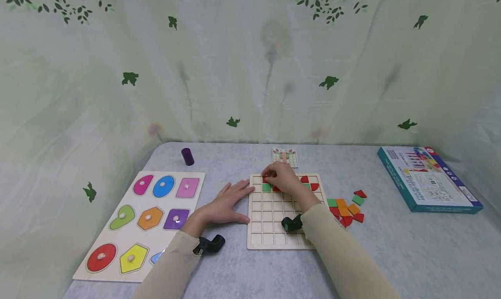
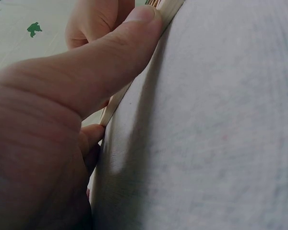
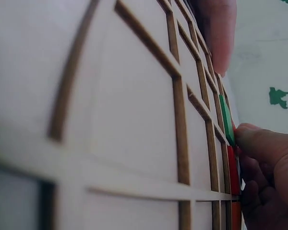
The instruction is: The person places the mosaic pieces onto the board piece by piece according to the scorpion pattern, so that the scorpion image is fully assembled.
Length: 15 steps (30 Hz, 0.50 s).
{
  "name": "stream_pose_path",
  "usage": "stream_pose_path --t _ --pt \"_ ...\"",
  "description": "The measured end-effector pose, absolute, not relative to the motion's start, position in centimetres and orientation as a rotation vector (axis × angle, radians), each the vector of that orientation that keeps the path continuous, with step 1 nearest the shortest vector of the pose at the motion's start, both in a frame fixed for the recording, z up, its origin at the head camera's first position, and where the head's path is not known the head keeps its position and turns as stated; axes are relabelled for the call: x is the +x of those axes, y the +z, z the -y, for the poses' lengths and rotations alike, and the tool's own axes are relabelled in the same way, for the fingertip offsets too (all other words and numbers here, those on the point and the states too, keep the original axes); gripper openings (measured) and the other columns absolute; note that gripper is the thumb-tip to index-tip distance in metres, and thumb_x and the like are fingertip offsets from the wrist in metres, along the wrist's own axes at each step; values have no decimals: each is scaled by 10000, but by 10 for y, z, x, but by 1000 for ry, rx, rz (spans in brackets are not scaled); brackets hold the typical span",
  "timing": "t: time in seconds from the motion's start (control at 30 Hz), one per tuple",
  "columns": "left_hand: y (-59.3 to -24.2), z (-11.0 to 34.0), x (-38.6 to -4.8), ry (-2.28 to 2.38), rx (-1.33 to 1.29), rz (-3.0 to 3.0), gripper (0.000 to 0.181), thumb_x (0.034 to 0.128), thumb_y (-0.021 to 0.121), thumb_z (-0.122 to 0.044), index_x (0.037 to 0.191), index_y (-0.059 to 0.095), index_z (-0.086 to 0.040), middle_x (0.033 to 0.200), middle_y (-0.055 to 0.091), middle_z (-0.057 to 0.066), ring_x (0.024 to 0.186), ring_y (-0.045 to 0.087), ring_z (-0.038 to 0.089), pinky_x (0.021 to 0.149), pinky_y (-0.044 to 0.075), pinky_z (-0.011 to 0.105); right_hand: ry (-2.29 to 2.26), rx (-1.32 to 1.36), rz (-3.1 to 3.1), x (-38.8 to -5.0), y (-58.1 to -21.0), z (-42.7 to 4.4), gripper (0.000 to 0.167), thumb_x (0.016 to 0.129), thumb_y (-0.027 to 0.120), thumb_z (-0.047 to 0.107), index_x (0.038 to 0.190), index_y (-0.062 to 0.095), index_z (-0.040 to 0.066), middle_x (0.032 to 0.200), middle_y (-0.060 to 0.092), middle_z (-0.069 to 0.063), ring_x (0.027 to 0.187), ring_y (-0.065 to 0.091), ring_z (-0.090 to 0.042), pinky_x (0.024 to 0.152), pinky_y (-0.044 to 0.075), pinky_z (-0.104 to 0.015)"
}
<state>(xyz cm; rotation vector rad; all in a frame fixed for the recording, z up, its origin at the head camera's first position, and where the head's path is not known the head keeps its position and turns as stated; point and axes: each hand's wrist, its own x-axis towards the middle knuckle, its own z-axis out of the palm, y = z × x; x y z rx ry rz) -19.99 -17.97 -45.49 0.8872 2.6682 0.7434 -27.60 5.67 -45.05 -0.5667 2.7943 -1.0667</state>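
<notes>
A wooden grid board (image 1: 270,240) lies flat, with several red and green pieces set in its far rows. Above its far left corner, my right hand (image 1: 285,177) pinches a red piece (image 1: 265,179) between thumb and fingers, just beyond a green square (image 1: 266,187). From the right wrist view, the fingertips sit low beside the green square (image 3: 227,120), and only a sliver of red shows under them. My left hand (image 1: 225,204) is spread along the board's left edge. Its thumb (image 2: 144,19) touches that edge in the left wrist view.
Loose red, orange (image 1: 341,203) and green pieces lie right of the board. A picture card (image 1: 292,159) sits behind it. To the left are a knobbed shape puzzle (image 1: 150,201) and a dark purple cylinder (image 1: 188,156). A flat box (image 1: 428,181) lies far right.
</notes>
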Motion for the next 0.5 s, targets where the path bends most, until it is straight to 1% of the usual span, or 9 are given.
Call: stream_pose_path --t 0.23,0.37,0.5 --pt "-455 180 -200 742 878 -2664 951 817 786 -480 1571 322 -134 1682 174 125 1564 148 319 1259 23 593 -1058 -571 -2802 -273 -451 -57 88 964 662 145 1007 739 144 991 657 -31 867 586 -158 838 538 -337" --pt "-455 179 -200 742 876 -2664 947 819 784 -480 1570 322 -135 1682 174 122 1564 146 318 1258 25 596 -1064 -579 -2798 -272 -451 -58 116 982 634 148 1037 737 152 1012 656 -32 890 587 -168 858 535 -356" --pt "-454 179 -200 747 873 -2660 944 822 782 -478 1572 320 -139 1685 166 116 1566 140 312 1260 17 592 -1091 -588 -2778 -270 -451 -61 143 1000 604 168 1073 727 163 1053 660 -30 947 602 -182 903 534 -377"
